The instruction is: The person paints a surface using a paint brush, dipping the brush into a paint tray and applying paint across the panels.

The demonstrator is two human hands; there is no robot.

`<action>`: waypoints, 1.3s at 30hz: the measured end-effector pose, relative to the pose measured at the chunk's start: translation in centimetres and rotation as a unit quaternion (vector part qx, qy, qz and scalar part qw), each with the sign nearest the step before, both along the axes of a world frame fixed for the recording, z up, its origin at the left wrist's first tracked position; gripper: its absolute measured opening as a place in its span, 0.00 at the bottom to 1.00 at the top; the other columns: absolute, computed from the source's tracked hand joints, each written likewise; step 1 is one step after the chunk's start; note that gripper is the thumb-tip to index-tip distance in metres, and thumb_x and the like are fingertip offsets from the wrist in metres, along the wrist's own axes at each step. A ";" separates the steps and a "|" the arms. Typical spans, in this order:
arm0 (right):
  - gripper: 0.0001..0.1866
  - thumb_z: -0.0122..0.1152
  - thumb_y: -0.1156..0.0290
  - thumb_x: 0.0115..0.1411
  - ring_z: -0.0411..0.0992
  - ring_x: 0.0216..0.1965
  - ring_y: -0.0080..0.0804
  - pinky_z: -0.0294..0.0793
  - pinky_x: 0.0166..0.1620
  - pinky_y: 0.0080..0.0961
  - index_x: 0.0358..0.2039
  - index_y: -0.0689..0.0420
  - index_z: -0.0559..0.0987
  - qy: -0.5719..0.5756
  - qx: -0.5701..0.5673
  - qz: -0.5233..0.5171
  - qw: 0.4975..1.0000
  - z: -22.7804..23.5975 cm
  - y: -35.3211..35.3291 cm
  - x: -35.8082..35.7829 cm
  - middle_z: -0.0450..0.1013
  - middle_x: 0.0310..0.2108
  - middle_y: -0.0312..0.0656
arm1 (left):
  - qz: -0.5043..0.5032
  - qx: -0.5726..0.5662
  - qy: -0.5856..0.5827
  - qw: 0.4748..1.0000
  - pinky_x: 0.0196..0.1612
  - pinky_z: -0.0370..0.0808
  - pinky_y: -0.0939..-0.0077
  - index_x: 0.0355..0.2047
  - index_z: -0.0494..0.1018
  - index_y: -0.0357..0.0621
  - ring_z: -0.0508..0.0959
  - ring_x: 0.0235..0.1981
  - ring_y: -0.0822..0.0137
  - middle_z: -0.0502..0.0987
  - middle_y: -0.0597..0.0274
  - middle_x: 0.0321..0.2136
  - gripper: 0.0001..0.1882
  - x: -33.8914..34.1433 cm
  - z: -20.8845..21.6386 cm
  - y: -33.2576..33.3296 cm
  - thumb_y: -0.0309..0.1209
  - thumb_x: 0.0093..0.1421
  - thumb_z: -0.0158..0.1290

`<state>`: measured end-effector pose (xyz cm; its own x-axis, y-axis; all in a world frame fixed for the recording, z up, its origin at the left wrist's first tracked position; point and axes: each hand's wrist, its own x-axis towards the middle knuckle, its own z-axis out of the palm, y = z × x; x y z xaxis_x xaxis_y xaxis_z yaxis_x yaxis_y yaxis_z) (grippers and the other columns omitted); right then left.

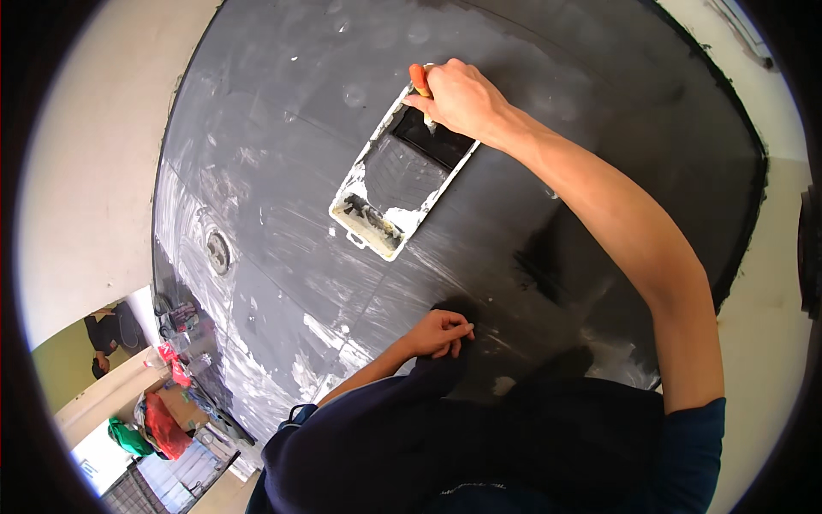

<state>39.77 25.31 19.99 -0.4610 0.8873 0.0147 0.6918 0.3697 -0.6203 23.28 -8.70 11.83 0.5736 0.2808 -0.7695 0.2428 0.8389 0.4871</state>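
1. One pale, white-smeared tray (402,176) lies on a dark, streaked floor (291,163) at the upper centre of the frame, tilted so that its upper end leans to the right.
2. One right hand (462,98) reaches over the tray's upper end, fingers closed around one orange-handled tool (419,80), whose lower end points down into the tray.
3. One dark, glossy patch of paint (447,147) fills the tray's upper part; white residue clings to its rim and lower end.
4. One left hand (440,333) hangs near the wearer's dark clothing at the lower centre, well apart from the tray, its fingers loosely curled; whether it grips anything cannot be told.
5. One round fixture (218,252) sits in the floor at the left of the frame, surrounded by pale streaks.
6. Two pale walls border the floor, one at the upper left and one along the right edge.
7. One green bundle (128,437) and one larger red bundle (165,426) lie side by side at the lower left, below a second person (104,332), partly visible.
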 end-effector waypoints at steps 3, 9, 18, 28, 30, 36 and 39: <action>0.21 0.68 0.57 0.67 0.80 0.27 0.50 0.80 0.38 0.42 0.29 0.64 0.78 0.020 0.042 0.006 0.999 -1.2 -0.1 -0.1 0.79 0.21 0.50 | -0.001 -0.002 -0.002 1.000 0.12 0.61 0.81 0.39 0.79 0.33 0.67 0.06 0.76 0.80 0.54 0.17 0.19 0.1 -0.1 0.0 0.40 0.75 0.52; 0.21 0.67 0.55 0.67 0.81 0.29 0.51 0.80 0.38 0.42 0.34 0.65 0.79 0.037 0.059 0.021 0.997 -2.0 -0.5 0.0 0.78 0.21 0.51 | 0.003 0.001 -0.013 1.000 0.12 0.61 0.82 0.39 0.79 0.33 0.67 0.06 0.76 0.80 0.54 0.17 0.19 0.1 -0.6 -0.3 0.39 0.75 0.52; 0.21 0.75 0.55 0.60 0.82 0.27 0.40 0.82 0.36 0.32 0.34 0.63 0.86 0.097 -0.143 -0.104 0.979 -0.5 1.0 5.0 0.81 0.25 0.48 | 0.017 0.005 -0.015 1.000 0.12 0.61 0.82 0.40 0.78 0.33 0.67 0.06 0.77 0.80 0.54 0.18 0.18 0.0 -0.6 -0.4 0.39 0.75 0.52; 0.21 0.69 0.67 0.67 0.81 0.49 0.32 0.82 0.57 0.30 0.54 0.68 0.80 0.453 -0.398 -0.134 0.786 -4.9 -1.7 12.2 0.80 0.50 0.47 | 0.018 0.001 -0.027 0.999 0.12 0.60 0.83 0.41 0.79 0.35 0.67 0.07 0.77 0.80 0.55 0.19 0.18 -0.2 -1.1 -0.6 0.40 0.76 0.51; 0.20 0.70 0.67 0.67 0.80 0.51 0.32 0.82 0.58 0.29 0.53 0.68 0.80 0.462 -0.411 -0.153 0.771 -6.4 -2.3 13.0 0.80 0.50 0.47 | 0.022 0.000 -0.026 0.999 0.12 0.60 0.83 0.41 0.79 0.34 0.67 0.07 0.77 0.80 0.55 0.19 0.18 -0.1 -1.2 -0.8 0.40 0.76 0.51; 0.22 0.69 0.67 0.68 0.78 0.55 0.34 0.79 0.62 0.31 0.55 0.68 0.78 0.520 -0.426 -0.158 0.723 -7.7 -3.0 13.0 0.79 0.54 0.47 | 0.023 0.010 -0.022 0.999 0.12 0.60 0.82 0.41 0.78 0.33 0.67 0.07 0.77 0.80 0.54 0.18 0.18 -0.3 -0.9 -0.8 0.39 0.76 0.51; 0.22 0.68 0.66 0.68 0.77 0.57 0.33 0.77 0.65 0.32 0.56 0.67 0.78 0.528 -0.434 -0.164 0.711 -8.3 -3.3 13.0 0.78 0.55 0.46 | 0.018 0.014 -0.016 1.000 0.12 0.60 0.82 0.42 0.78 0.33 0.67 0.07 0.76 0.80 0.53 0.19 0.18 -0.3 -1.0 -0.8 0.39 0.76 0.51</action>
